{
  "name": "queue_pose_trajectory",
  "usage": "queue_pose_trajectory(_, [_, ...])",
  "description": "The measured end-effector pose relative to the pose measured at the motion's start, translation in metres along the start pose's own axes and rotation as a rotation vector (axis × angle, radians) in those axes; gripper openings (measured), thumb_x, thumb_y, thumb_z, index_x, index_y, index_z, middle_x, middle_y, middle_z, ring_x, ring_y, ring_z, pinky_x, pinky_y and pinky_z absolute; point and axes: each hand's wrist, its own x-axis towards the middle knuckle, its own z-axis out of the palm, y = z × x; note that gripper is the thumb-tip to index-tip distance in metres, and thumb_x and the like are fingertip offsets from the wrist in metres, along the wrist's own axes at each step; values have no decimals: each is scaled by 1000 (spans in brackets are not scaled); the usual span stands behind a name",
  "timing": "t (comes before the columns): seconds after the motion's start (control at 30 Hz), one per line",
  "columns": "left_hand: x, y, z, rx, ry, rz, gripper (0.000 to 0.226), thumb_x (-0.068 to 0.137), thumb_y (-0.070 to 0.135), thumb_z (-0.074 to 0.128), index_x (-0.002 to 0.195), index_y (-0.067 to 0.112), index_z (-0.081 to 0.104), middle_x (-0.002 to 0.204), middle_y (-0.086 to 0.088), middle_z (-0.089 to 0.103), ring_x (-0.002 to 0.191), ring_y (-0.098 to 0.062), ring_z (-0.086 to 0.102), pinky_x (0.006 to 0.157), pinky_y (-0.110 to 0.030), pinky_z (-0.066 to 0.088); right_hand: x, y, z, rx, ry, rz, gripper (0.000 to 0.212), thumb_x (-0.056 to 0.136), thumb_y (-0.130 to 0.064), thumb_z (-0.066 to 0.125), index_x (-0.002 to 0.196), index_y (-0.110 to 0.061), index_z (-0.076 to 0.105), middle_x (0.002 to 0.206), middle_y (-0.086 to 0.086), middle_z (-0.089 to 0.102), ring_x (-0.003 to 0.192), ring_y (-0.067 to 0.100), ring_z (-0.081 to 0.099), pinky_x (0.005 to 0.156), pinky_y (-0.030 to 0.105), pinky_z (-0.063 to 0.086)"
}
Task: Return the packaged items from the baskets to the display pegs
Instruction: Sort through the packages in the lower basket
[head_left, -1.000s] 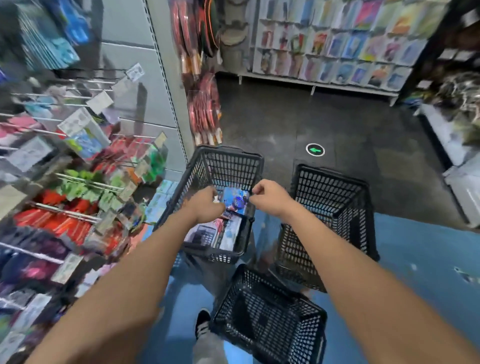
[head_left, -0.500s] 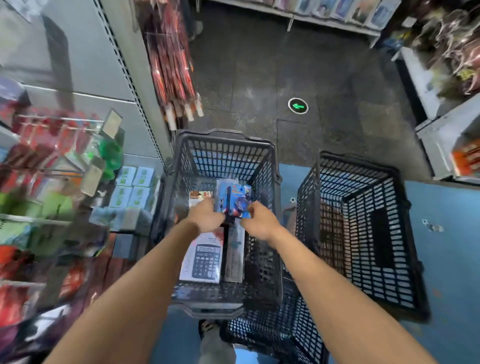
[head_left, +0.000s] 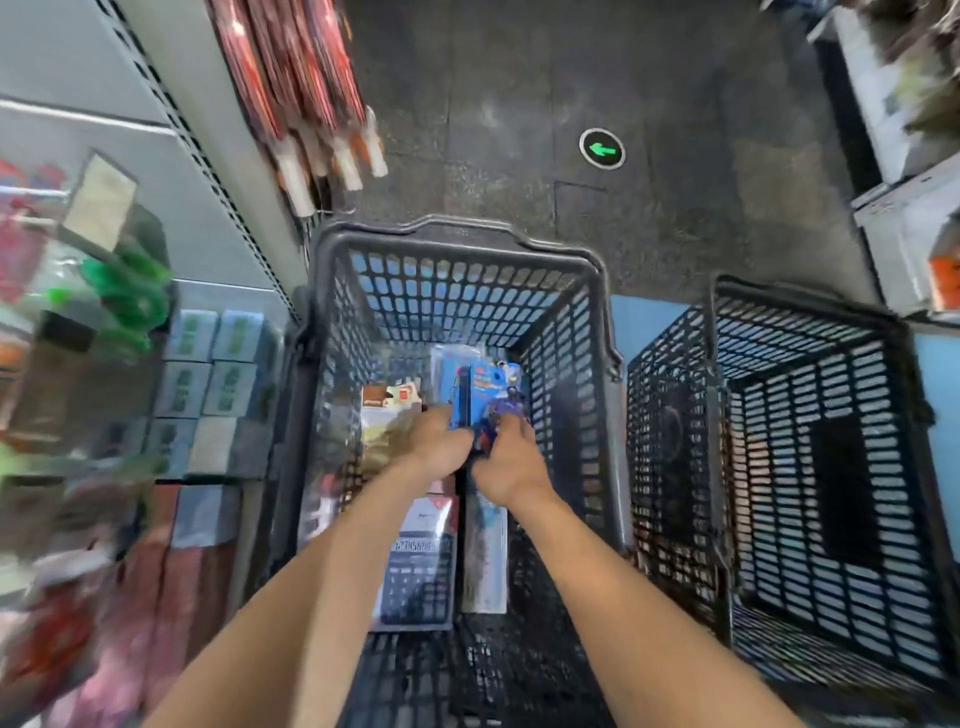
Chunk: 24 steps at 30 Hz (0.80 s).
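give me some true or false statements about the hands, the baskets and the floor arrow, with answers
1. The left hand and the right hand both grip the blue package. True.
2. The calculator pack lies in the right basket. False: it lies in the middle basket, below the hands.
3. The green floor arrow points toward the picture's left. True.
4. The blue package hangs on a display peg. False: it is in the hands, at the middle basket.

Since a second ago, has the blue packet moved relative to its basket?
Yes. The blue packet, then overlapping the right rim of the basket, now sits inward, between its walls.
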Motion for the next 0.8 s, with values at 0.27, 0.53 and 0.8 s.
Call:
queue_pose_trajectory(0.27, [33,-5,25,-25,47,-56,24,83,22,63,105,13,66,91,-4,64,90,-28,63,78,-32,54,25,10,9,79,47,55,59,89,-13,59,143,-12,35,143,16,39,124,37,52,101,37,45])
queue_pose_trajectory(0.53, [39,1,42,-309,-52,-55,28,83,37,75,103,21,63,97,6,71,89,-11,67,77,-28,55,23,18,10,242,213,87,48,86,-27,64,127,-18,41,126,7,52,111,28,58,89,39,51])
queue_pose_trajectory(0.8, [23,0,57,-681,-99,-15,33,88,-5,72,92,23,55,88,2,72,73,-2,70,66,-18,56,22,24,12,277,231,89,42,89,-11,56,129,-15,43,128,8,51,111,29,58,94,42,52])
